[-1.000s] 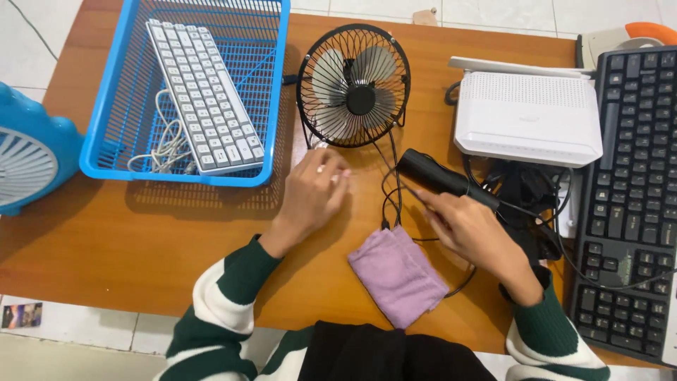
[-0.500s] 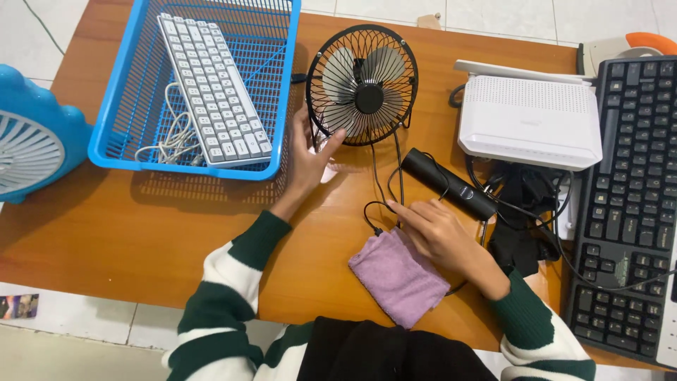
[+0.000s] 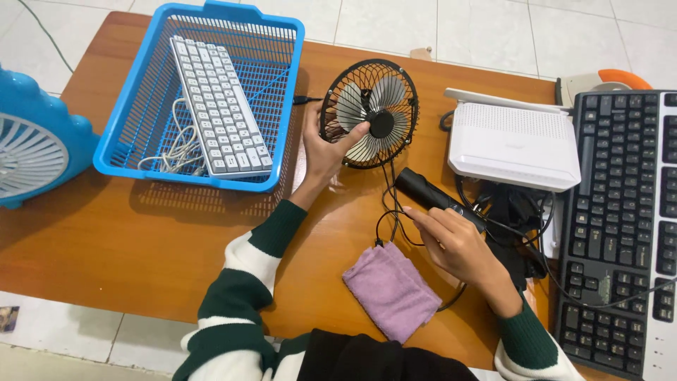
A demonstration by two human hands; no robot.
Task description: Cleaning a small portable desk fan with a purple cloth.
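While the blue plastic mesh basket (image 3: 120, 120) sits at the far left of the wooden table (image 3: 127, 233), these are the lines I can give.

Basket contents: a white slim keyboard (image 3: 220, 106) lies slanted inside it, on top of a loose coil of white cable (image 3: 173, 152).

My left hand (image 3: 330, 144): clasped around the left rim of the small black round wire-cage desk fan (image 3: 370, 113), thumb laid across the front grille, fingers behind the cage.

Fan's look: black metal cage of thin radial wires, pale grey blades behind them, a dark round hub in the middle; it stands tipped up toward me.

Fan's place: on the table between the basket and the white flat router box (image 3: 513, 144), just beyond my left hand, its thin black cord (image 3: 389, 204) trailing down toward me.

My right hand (image 3: 455, 243): fingers curled loosely, fingertips touching the near end of the black cylindrical device (image 3: 431, 196); I cannot tell whether I truly grip it.

Near my right hand: a folded lilac cloth (image 3: 391, 289) lies just left of it, a tangle of black cables (image 3: 518, 212) to the right.

Right edge: a black full-size keyboard (image 3: 620, 219).

Left edge: a blue plastic fan (image 3: 35, 148), partly out of view.
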